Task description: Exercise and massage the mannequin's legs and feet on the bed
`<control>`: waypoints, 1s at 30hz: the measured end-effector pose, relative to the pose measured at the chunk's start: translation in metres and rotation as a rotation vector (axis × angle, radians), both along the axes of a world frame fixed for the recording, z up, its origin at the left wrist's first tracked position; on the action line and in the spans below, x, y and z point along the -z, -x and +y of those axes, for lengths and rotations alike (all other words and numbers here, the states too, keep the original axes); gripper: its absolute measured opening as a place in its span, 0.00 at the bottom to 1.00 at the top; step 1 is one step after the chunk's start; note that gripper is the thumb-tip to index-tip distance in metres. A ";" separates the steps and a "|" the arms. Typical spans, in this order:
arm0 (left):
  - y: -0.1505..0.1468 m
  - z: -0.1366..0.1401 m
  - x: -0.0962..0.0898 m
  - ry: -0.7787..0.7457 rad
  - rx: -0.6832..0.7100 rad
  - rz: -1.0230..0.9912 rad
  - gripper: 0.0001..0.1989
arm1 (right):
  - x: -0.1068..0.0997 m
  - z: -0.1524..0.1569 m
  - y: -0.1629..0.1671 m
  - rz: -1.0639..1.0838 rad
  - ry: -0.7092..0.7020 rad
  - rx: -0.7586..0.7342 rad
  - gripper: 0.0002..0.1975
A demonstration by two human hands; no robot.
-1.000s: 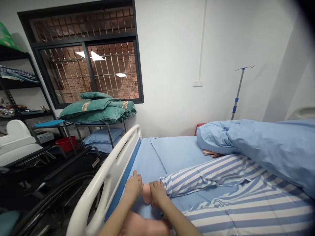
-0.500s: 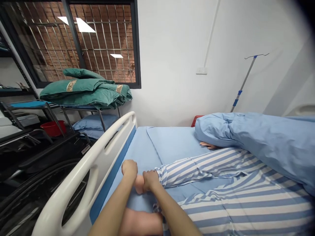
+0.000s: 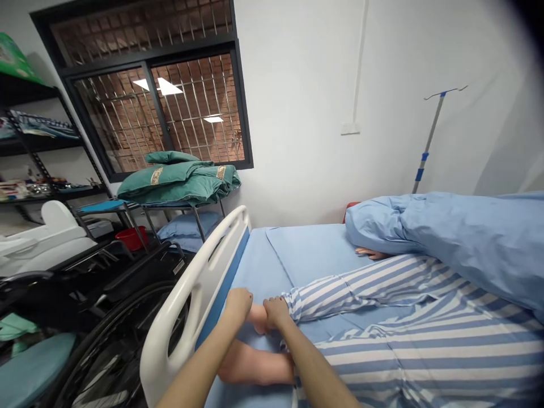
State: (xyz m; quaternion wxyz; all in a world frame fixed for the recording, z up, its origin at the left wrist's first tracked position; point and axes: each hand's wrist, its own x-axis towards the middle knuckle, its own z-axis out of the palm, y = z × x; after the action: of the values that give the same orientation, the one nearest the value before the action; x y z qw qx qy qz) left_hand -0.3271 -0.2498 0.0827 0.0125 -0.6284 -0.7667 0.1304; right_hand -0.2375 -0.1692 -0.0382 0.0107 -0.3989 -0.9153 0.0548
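A person in blue-and-white striped trousers (image 3: 365, 283) lies on the bed, with both bare feet toward the white footboard. My left hand (image 3: 238, 303) is closed around the front of the farther foot (image 3: 257, 318), hiding its toes. Close beside it, my right hand (image 3: 276, 311) wraps the ankle of that same leg, at the trouser cuff. The nearer foot (image 3: 255, 365) rests on the sheet below my forearms, its front end partly hidden by my left forearm.
The white footboard (image 3: 187, 289) rises just left of my hands. Beyond it stand a wheelchair (image 3: 123, 317) and a rack with green bedding (image 3: 182, 181). A blue quilt (image 3: 450, 226) covers the person's upper body, a hand (image 3: 372, 253) showing at its edge. An IV pole (image 3: 429, 136) stands behind.
The view has shifted left and upward, so the scene sits further right and more shelving shows. Both hands keep their hold on the farther foot and ankle.
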 end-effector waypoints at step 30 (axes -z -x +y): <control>0.012 0.050 0.029 0.084 -0.147 0.014 0.16 | 0.011 -0.005 -0.004 0.026 -0.028 0.012 0.32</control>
State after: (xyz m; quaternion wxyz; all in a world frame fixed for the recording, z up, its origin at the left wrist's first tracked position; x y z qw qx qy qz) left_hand -0.3391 -0.1997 0.0539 -0.0180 -0.5695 -0.8046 0.1675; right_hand -0.2334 -0.1747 -0.0497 0.0287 -0.4035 -0.9133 0.0474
